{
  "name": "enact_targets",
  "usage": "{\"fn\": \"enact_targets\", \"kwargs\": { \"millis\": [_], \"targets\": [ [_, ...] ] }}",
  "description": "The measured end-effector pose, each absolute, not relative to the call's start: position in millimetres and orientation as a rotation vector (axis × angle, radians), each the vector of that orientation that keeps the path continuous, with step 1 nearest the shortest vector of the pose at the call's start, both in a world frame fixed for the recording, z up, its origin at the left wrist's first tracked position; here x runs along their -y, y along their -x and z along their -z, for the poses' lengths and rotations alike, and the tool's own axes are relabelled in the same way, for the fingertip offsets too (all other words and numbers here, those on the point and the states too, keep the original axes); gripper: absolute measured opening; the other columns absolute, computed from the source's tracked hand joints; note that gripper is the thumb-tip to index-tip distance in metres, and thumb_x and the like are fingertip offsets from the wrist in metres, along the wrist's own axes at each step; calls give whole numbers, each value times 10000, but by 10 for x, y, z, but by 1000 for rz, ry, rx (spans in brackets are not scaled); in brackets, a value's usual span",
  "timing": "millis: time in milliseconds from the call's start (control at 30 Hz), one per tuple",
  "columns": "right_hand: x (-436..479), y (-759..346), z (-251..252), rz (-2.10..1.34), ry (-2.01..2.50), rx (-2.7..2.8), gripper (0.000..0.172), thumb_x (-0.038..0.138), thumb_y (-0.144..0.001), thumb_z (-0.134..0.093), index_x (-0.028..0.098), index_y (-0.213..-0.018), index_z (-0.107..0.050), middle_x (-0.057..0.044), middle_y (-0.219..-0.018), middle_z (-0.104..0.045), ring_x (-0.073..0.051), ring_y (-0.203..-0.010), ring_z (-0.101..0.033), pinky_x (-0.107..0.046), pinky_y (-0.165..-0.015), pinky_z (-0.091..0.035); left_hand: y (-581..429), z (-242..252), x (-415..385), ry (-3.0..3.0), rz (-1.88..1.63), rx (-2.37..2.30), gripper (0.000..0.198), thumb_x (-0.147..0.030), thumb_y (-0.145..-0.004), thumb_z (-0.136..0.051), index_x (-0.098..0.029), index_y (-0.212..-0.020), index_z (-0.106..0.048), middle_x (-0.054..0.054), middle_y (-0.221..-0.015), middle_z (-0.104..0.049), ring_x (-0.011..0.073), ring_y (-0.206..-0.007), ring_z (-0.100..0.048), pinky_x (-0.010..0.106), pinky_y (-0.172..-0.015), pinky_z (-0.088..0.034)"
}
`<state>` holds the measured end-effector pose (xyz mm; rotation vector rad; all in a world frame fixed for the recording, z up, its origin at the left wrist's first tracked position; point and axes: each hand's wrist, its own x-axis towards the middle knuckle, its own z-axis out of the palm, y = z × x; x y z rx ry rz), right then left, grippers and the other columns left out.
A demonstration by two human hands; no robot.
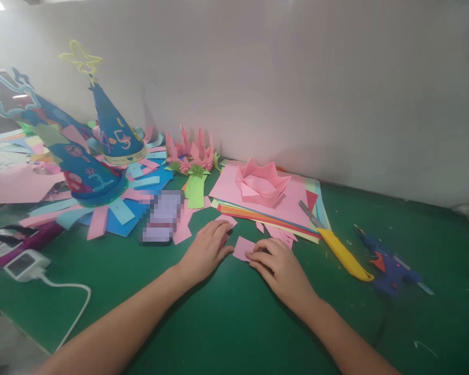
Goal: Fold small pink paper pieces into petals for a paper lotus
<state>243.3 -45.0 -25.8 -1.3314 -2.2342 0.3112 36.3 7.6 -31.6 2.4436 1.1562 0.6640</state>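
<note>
On the green tabletop (219, 328), a small pink paper square (242, 248) lies between the two hands, near the middle of the view and on the near side of a stack of coloured paper (224, 186). The right hand (279, 263) has its thumb and bent fingers closed on the square's right edge. The left hand (207, 250) is loosely open, its fingers slightly curved over a pink scrap (227, 221) and its thumb tip right by the square's left edge; whether that thumb touches the paper, I cannot tell. More pink offcuts (280, 235) lie just beyond the right hand. A folded pink paper flower (263, 186) with pointed petals sits on the stack, and a yellow-handled cutter (346, 255) lies at its right corner, the blade resting over the sheets. Farther right is a blue glue gun (393, 273). To the left of the hands lies a phone (162, 219), its screen blurred out, with a pink paper crown (190, 153) behind it by the wall (297, 78). Blue cone hats with paper strips round their rims stand at the left, one (115, 125) topped by a yellow star (82, 58). Nearer, a white cable (76, 286) runs from a white plug (25, 264).
</note>
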Motion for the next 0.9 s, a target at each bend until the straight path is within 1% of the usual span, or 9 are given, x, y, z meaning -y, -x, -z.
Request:
{"fn": "enact_targets", "kwargs": {
  "millis": [200,300,367,433,500,533,600,800,900],
  "targets": [
    [440,-2470,261,-395,1263,2093,184,206,-892,-502,229,-898,-684,-62,-902,-653,-194,-852,-598,-349,-758,-487,-356,287,-73,-2383,-824,-1041,320,-204,-892,-500,-199,-1210,-460,104,-1261,-481,218,-1198,-446,414,-1034,-370],
    [435,-2479,250,-404,1232,1974,158,214,-878,-525,232,-899,-680,-53,-935,-664,-186,-877,-614,-333,-783,-493,-386,234,0,-2293,-812,-942,459,-348,-817,-627,-217,-1225,-464,103,-1268,-476,229,-1182,-452,398,-1017,-383],
    [444,-2474,242,-432,1223,1925,153,210,-874,-524,237,-907,-671,-45,-956,-672,-182,-900,-620,-327,-804,-495,-422,208,55,-2198,-771,-832,575,-423,-733,-698,-224,-1224,-474,99,-1220,-505,195,-1001,-545,322,-870,-480],
    [459,-2463,235,-466,1215,1892,166,204,-880,-503,233,-921,-661,-42,-950,-680,-180,-902,-627,-319,-808,-501,-461,200,101,-2117,-748,-803,495,-425,-731,-700,-206,-1142,-532,83,-1120,-563,159,-854,-564,265,-731,-493],
    [475,-2452,232,-487,1223,1866,180,206,-884,-485,224,-921,-660,-42,-920,-689,-175,-869,-638,-305,-783,-511,-494,208,129,-2019,-741,-904,245,-378,-802,-631,-176,-935,-594,36,-878,-612,119,-700,-540,224,-623,-455],
    [482,-2447,231,-495,1238,1856,186,213,-886,-481,222,-919,-663,-41,-903,-693,-173,-845,-644,-298,-764,-516,-507,217,136,-1953,-740,-978,187,-350,-824,-598,-165,-841,-590,11,-761,-596,102,-634,-514,211,-580,-430],
    [489,-2442,235,-513,1286,1841,193,233,-887,-484,226,-915,-674,-39,-889,-701,-174,-810,-651,-291,-735,-523,-523,239,140,-1778,-726,-1077,182,-320,-817,-584,-154,-752,-552,-24,-634,-539,79,-548,-474,193,-520,-395],
    [488,-2427,270,-587,1405,1721,197,270,-875,-512,242,-1018,-646,-15,-793,-697,-158,-663,-650,-283,-664,-534,-554,288,116,-1339,-734,-1021,228,-314,-748,-636,-154,-781,-477,-54,-647,-487,46,-484,-487,170,-465,-425],
    [493,-2416,281,-639,1407,1649,136,279,-869,-518,233,-955,-613,-5,-750,-672,-144,-597,-631,-267,-616,-527,-562,290,116,-1280,-742,-941,267,-281,-744,-641,-167,-919,-474,-46,-723,-491,37,-501,-485,162,-458,-442]
  ]
}}
